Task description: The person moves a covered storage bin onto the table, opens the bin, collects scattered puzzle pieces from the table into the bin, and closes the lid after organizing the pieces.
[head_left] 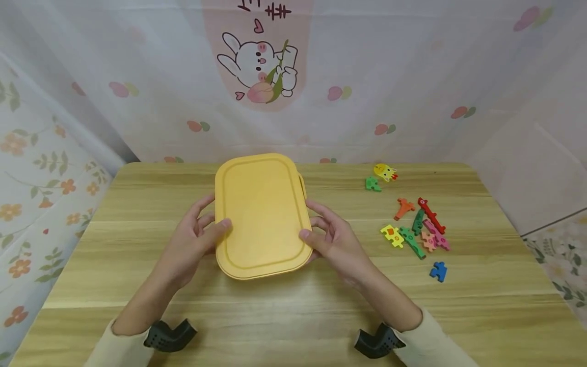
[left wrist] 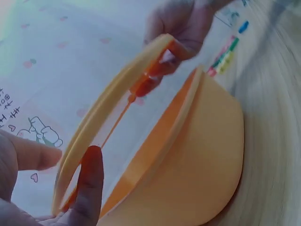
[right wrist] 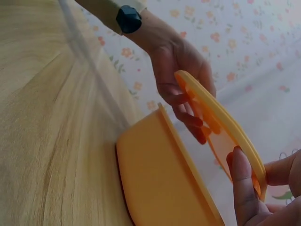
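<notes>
Cream sleeves [head_left: 435, 339] lie nearest us. Fingers of our left hand [head_left: 193, 242] and right hand [head_left: 337, 242] pinch the yellow lid [head_left: 263, 204], held clear above its uncovered box [left wrist: 207, 160] on the bench [head_left: 293, 326]; uneven finger pressure could, we judge, drop it askew onto the box.

No word or number can be read for certain. Dark characters [head_left: 277, 10] that look Chinese are printed on the pale curtain [head_left: 390, 66] beyond the far edge of the tabletop [head_left: 275, 321]; the head view cuts some off at its top, and in the left wrist view they are too blurred to make out. Marks on the puzzle pieces [head_left: 412, 243], toward the tabletop's right edge, are too small to read.
</notes>
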Demonstrator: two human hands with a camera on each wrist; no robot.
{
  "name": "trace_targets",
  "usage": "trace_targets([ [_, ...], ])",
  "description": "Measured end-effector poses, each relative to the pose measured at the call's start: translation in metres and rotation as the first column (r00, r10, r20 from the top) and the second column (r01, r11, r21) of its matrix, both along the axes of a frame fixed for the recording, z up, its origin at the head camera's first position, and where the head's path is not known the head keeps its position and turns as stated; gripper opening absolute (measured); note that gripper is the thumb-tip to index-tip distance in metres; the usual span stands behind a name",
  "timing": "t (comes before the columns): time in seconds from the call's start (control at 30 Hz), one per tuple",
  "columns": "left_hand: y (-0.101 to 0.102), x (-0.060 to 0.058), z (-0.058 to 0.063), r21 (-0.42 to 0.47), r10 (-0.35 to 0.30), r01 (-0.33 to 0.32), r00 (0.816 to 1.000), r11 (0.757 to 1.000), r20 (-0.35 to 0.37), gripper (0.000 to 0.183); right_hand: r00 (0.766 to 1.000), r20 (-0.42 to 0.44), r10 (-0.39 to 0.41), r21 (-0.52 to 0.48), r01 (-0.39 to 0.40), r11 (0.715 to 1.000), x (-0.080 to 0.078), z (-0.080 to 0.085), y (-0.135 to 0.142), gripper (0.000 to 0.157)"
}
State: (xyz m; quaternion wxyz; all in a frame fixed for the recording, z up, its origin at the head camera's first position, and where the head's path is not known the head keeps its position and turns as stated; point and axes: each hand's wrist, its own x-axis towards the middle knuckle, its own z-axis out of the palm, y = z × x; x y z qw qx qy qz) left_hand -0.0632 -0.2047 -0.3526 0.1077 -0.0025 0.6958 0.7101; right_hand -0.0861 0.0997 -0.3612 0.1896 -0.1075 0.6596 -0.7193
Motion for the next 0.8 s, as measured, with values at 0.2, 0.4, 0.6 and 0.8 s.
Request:
trace_targets([
  [0.2,-0.001,-0.002,-0.003,0.119,-0.011,0.01,1.0,0.993,0.005,0.086,1.0,-0.009,0.009,-0.003,-0.009,1.0,0.002,0.0,-0.001,0.07],
  [0.4,-0.005,-0.001,-0.003,0.12,0.002,-0.004,1.0,0.993,0.011,0.089,1.0,-0.007,0.024,0.032,-0.024,0.999,0.002,-0.001,-0.002,0.07],
  [0.6,-0.011,-0.003,-0.005,0.114,-0.016,0.014,1.0,0.993,0.011,0.089,1.0,-0.017,-0.003,0.109,0.005,0.994,-0.001,-0.001,0.001,0.057],
  [0.8,-0.016,-0.007,-0.005,0.117,-0.02,0.019,1.0,0.993,0.014,0.088,0.991,-0.094,-0.099,0.214,0.117,0.97,-0.007,-0.005,0.006,0.036],
])
